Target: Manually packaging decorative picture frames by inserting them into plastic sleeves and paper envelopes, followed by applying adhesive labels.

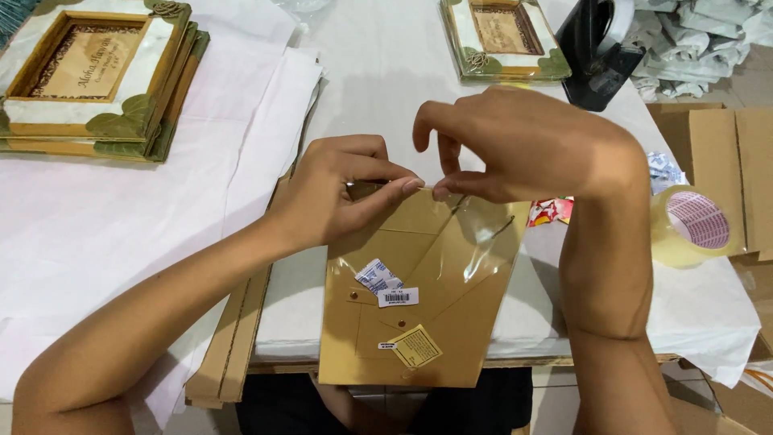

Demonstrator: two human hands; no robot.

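Both hands — left hand (338,193), right hand (515,145) — hide the wrapped frame (415,306) top edge.

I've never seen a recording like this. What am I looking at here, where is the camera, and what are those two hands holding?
There is no machine here: a person works with two bare hands. The single picture comes from a camera worn on the person's head, looking down, so both arms reach in from the bottom edge.

The left hand and the right hand pinch the top edge of a flat brown backing board in a clear plastic sleeve. The board carries a barcode sticker, a small white sachet and a yellow tag.

It lies on a table covered with white paper. At far left is a stack of picture frames, with another frame at the top. On the right are a roll of clear tape, a black tape dispenser and cardboard boxes.
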